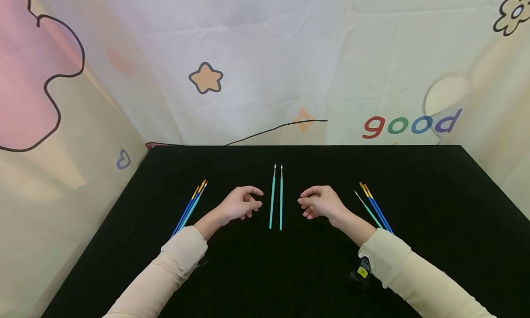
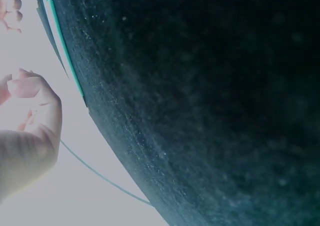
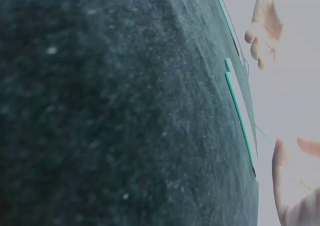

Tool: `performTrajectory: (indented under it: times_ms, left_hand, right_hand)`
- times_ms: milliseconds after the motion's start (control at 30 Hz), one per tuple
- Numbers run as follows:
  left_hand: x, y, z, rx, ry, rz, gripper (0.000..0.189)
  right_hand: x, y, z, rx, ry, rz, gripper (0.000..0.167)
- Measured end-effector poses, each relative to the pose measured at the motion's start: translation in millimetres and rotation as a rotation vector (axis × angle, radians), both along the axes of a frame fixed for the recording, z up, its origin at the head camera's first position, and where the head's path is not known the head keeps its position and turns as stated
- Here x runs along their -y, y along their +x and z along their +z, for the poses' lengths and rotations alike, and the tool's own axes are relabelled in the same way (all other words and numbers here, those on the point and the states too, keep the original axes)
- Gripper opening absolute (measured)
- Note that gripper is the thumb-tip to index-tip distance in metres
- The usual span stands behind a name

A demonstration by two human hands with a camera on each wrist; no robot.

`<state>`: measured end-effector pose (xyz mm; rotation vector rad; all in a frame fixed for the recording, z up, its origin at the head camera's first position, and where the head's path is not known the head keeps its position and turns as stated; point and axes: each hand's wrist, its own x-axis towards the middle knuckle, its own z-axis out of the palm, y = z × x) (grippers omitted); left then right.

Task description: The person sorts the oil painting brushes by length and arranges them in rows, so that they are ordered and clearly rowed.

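Note:
Two teal paintbrushes lie side by side in the middle of the black table, the left paintbrush and the right paintbrush, bristle tips pointing away. My left hand hovers just left of them with loosely bent fingers, holding nothing. On the other side, my right hand mirrors it, also free of any object. Neither hand touches a brush. The left wrist view shows the left hand beside a teal handle; the right wrist view has the right hand near a teal handle.
By the left forearm lies a bunch of blue and teal paintbrushes. A similar bunch lies by the right forearm, its lower ends hidden by the sleeve. A printed cloth hangs behind the black tabletop.

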<state>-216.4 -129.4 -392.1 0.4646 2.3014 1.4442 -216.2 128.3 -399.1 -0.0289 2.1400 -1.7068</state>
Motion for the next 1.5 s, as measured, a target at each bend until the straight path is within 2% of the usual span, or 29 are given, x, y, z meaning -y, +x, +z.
performTrajectory:
  times_ms: [33,100,400,667,833,1167,1500]
  left_hand:
    - [0.9,0.7,0.0,-0.002,-0.002,-0.004,0.034]
    - [3.5,-1.4,-7.2,-0.004,0.002,-0.004,0.034]
    - [8.2,6.5,-3.9,-0.012,0.014,-0.012,0.035]
    - [16.0,12.8,-4.8,-0.047,0.022,-0.04,0.037]
    - [21.7,18.6,-1.6,-0.055,0.028,-0.057,0.038]
    - [32.2,25.2,-0.2,-0.072,0.038,-0.05,0.038]
    - [38.2,33.0,0.5,-0.072,0.031,-0.022,0.039]
  right_hand:
    - [-1,0.8,0.2,-0.003,0.0,0.003,0.027]
    - [-3,2.8,0.8,-0.013,-0.002,0.011,0.028]
    - [-12,13.6,8.7,-0.072,0.01,0.046,0.034]
    - [-20,19.3,7.0,-0.109,0.052,0.042,0.032]
    - [-28,23.0,7.8,-0.126,0.063,0.063,0.035]
    - [-41,30.6,12.2,-0.164,0.078,0.088,0.039]
    - [-53,37.3,12.7,-0.171,0.115,0.076,0.04]
